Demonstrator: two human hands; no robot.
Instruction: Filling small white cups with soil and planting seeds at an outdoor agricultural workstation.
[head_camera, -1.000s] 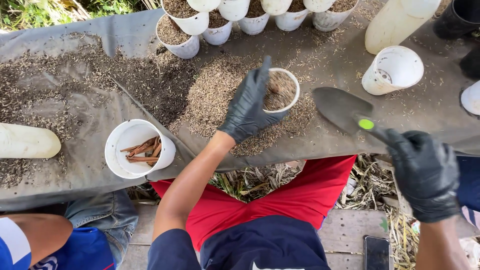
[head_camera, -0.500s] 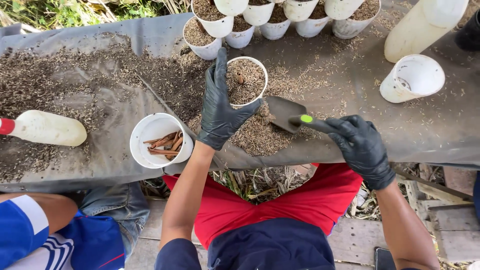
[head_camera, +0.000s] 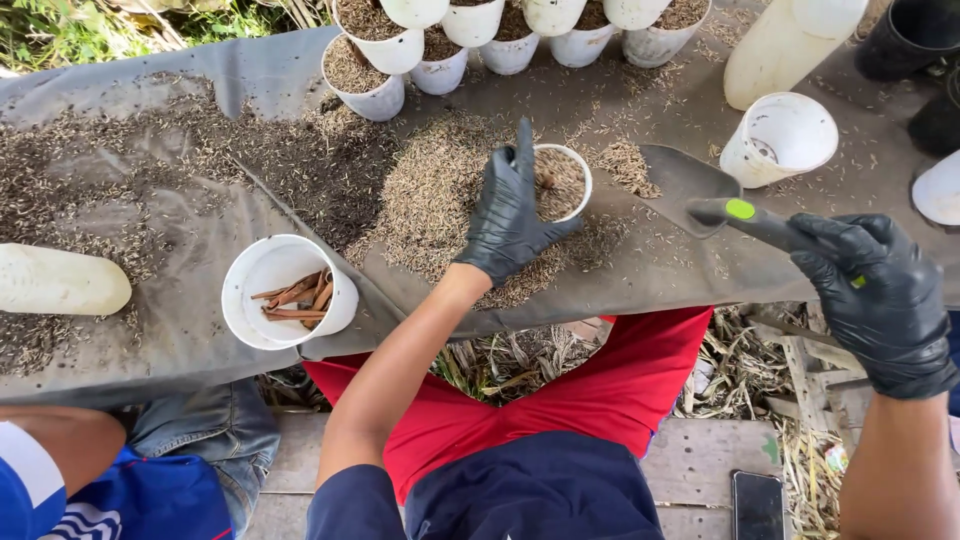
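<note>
Left hand: black-gloved left hand wraps round the near side of the husk cup, forearm stretched straight out from the body, fingers clamped on the rim

Right hand: right hand, gloved too, fist tight on the trowel handle, wrist cocked, blade flat just right of the husk cup, a bit of husk on it

Husk cup: white, upright, filled near the top, sitting on the husk pile

Worktop: grey sheet draped over the worktop, husk scattered all over, darker mix far left of the husk cup

Other stuff: white stick cup down-left of the husk cup, row of filled cups behind it, empty white cup to its right

Surroundings: outdoors, grass behind the row, wooden planks and a phone underfoot
</note>
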